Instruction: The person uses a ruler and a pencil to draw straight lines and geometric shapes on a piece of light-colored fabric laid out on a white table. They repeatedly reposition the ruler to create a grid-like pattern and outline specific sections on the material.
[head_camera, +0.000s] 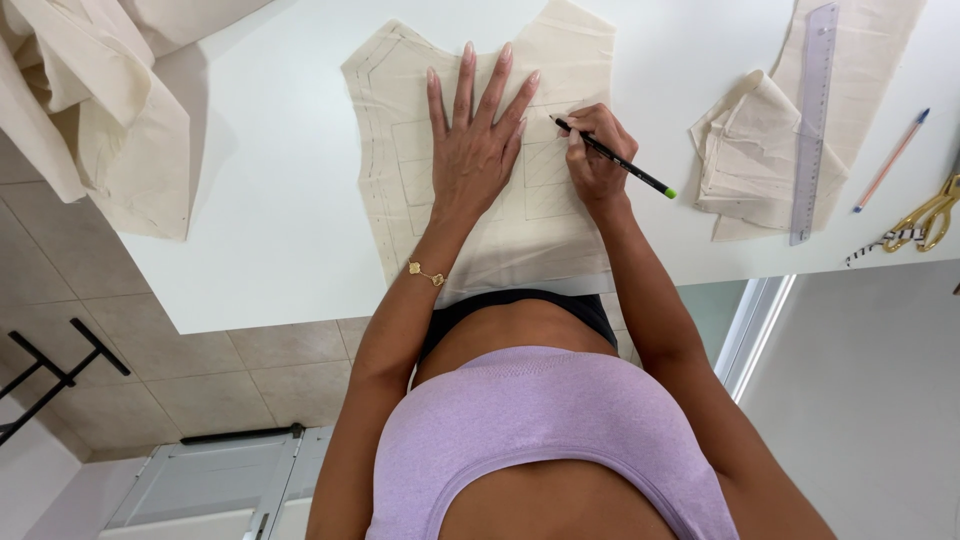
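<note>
- Bare worktop (270, 200) lies open left of centre, between the cloth heap (90, 110) at upper left and the marked panel (480, 160).
- The left hand (475, 140) lies flat on the panel; the right hand (598, 150) with its pencil (612, 156) sits just beside it.
- A narrow bare strip runs right of the pencil.
- Upper right is crowded: folded cloth (745, 150), ruler (812, 120), coloured pencil (890, 160), scissors (925, 215).

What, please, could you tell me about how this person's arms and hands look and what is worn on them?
Both arms are bare, with no sleeves. The left hand has long, pale pointed nails, and a thin gold chain bracelet with a clover-shaped charm circles its wrist. The right hand shows no jewellery.
</note>
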